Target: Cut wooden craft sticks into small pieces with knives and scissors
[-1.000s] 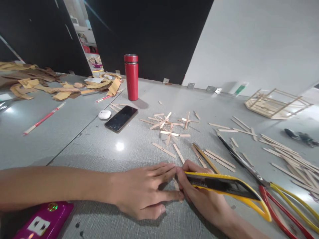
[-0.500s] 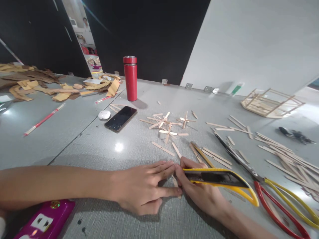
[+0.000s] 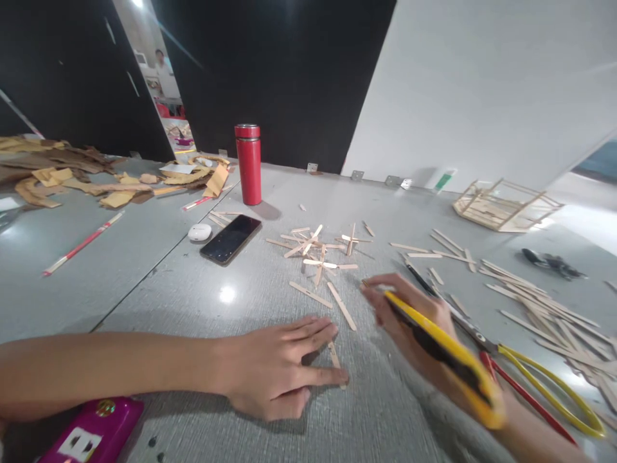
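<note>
My left hand (image 3: 284, 370) lies flat on the grey table with its fingers spread. Its fingertips press on a short wooden craft stick (image 3: 334, 355), partly hidden beneath them. To the right, my right hand (image 3: 409, 308) is raised slightly and closed around a yellow utility knife (image 3: 448, 357), blurred by motion; its blade cannot be made out. Between the hands and a little farther off lies another craft stick (image 3: 342, 307), with a notched stick (image 3: 311, 294) beside it. Small crossed-stick pieces (image 3: 321, 262) stand just beyond.
Large scissors (image 3: 549, 386) with red and yellow handles lie at right, near a pile of craft sticks (image 3: 544, 299). A stick frame (image 3: 506, 206) stands at the back right. Farther left are a phone (image 3: 231, 239), a red flask (image 3: 249, 166), an earbud case (image 3: 199, 232) and cardboard scraps (image 3: 116, 180).
My right hand has lifted away from the stick under my left fingers, moving right and farther off with the utility knife. My left hand stays put. The view has tilted slightly.
</note>
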`<state>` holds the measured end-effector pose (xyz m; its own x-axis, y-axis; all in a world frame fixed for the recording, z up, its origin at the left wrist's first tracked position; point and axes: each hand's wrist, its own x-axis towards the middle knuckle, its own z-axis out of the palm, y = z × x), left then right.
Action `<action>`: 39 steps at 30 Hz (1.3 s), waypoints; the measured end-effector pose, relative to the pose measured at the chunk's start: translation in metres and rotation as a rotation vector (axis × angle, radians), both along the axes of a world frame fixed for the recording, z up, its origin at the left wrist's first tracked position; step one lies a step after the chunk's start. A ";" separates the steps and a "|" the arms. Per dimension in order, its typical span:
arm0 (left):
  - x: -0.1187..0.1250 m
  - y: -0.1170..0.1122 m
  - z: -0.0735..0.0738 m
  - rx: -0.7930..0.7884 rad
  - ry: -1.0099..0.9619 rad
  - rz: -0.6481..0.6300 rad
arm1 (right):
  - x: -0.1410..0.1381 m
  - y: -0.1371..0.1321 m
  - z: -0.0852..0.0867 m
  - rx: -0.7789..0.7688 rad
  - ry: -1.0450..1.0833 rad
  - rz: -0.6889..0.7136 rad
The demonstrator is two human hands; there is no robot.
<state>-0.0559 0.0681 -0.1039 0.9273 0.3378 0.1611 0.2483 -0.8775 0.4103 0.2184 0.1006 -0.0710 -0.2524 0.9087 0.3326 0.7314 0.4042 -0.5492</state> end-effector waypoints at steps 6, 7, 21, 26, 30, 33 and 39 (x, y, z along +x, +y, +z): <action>-0.003 0.004 0.001 -0.070 0.006 -0.029 | 0.081 0.058 0.012 0.200 -0.637 0.076; -0.004 0.004 0.001 -0.074 0.000 -0.027 | 0.090 0.063 0.011 0.179 -0.649 0.068; -0.002 0.003 0.003 0.008 -0.011 -0.009 | 0.058 0.031 0.007 -0.288 -0.528 0.063; -0.003 0.003 0.000 0.029 -0.029 -0.013 | 0.053 0.037 0.018 -0.417 -0.359 0.151; -0.004 0.004 0.001 -0.024 0.001 0.002 | 0.030 0.025 0.032 -0.459 -0.099 0.157; -0.004 0.003 0.002 -0.045 0.010 0.025 | 0.009 0.003 0.034 -0.441 0.268 0.211; -0.003 0.000 0.005 -0.030 0.059 0.090 | -0.020 -0.023 0.016 -0.544 0.371 0.197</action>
